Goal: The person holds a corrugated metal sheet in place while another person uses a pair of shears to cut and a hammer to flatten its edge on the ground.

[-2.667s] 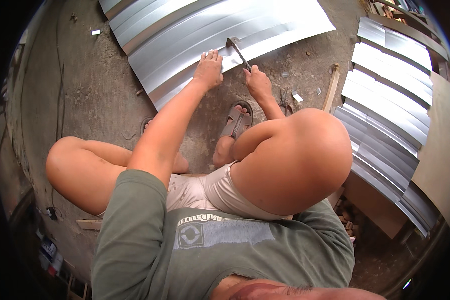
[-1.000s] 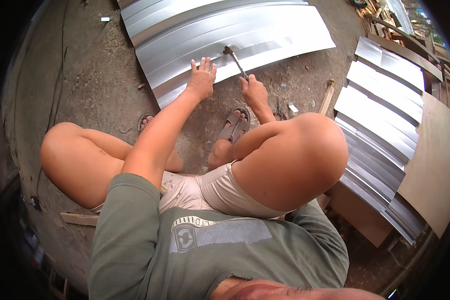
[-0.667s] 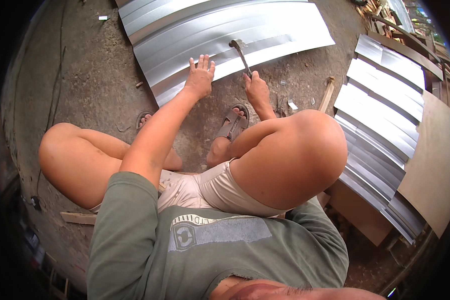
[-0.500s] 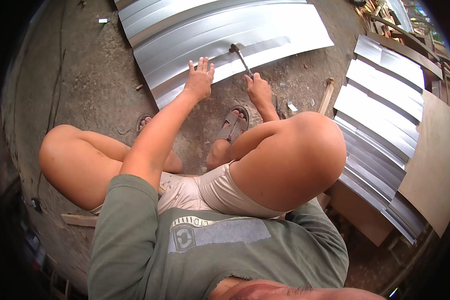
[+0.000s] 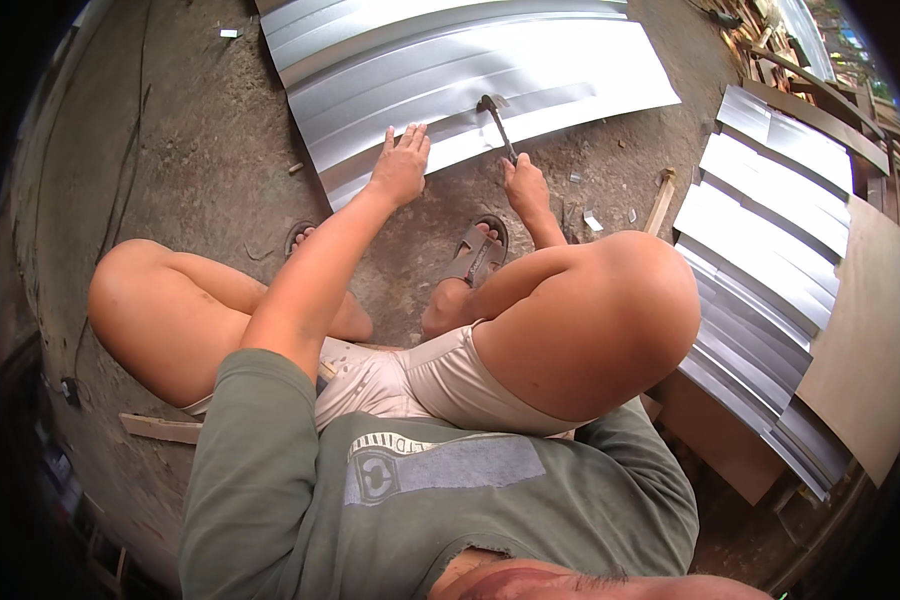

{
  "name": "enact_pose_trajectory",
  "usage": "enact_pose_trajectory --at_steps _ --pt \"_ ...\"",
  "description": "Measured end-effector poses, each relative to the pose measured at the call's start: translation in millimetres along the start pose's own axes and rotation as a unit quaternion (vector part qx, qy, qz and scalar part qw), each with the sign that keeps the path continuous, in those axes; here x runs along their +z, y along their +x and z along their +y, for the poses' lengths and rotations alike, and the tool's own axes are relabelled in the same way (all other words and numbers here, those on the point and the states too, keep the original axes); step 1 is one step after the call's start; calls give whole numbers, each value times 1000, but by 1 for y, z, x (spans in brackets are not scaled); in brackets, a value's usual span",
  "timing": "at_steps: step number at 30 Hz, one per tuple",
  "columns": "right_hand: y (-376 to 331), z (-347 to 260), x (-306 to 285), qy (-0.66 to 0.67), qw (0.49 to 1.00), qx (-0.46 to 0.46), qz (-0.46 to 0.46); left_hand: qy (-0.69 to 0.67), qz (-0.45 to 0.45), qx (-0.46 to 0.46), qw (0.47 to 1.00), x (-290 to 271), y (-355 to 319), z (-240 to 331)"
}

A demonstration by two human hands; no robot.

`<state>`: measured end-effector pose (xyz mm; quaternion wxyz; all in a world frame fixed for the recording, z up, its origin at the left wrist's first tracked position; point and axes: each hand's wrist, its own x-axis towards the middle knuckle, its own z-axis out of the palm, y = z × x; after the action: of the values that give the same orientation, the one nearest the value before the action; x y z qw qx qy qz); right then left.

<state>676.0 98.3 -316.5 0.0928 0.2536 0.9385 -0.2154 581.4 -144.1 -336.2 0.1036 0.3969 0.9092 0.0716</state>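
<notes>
A ribbed silver metal sheet (image 5: 400, 90) lies on the ground in front of my feet. My left hand (image 5: 400, 167) rests flat on its near edge, fingers stretched out. In my right hand (image 5: 526, 188) is a hammer (image 5: 498, 122), gripped by the lower end of its handle. The dark hammer head is over the sheet, at or just above its surface; I cannot tell whether it touches. Around the head the metal looks slightly dented, and a darker strip runs to the right of it.
On the right lie several overlapping metal sheets (image 5: 760, 230) beside a tan board (image 5: 865, 350). A wooden stick (image 5: 660, 202) and small white scraps (image 5: 592, 221) lie near my right foot. Scrap wood (image 5: 780, 50) is piled at the far right. A dark cable (image 5: 135, 150) runs along the left.
The whole scene has shifted slightly to the right in view. My left hand stays on the metal sheet, and the hammer remains over nearly the same spot.
</notes>
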Motion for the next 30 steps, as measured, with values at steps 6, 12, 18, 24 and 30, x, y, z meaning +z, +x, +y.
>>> enact_pose_trajectory --at_steps 6,12,18,24,30 --pt "-29 -39 -2 32 998 -47 -8 -15 -46 -25 999 -8 0 1" --pt "-32 -43 13 -1 998 -68 -16 -9 -43 -26 999 -14 4 4" --pt "-29 -32 20 -17 998 -65 -3 -5 -44 -19 999 -10 3 5" --pt "-29 -31 14 9 999 -52 7 13 -25 -20 999 -10 5 4" --pt "-32 -44 9 -5 998 -43 -36 -6 -36 -26 999 -8 -1 2"
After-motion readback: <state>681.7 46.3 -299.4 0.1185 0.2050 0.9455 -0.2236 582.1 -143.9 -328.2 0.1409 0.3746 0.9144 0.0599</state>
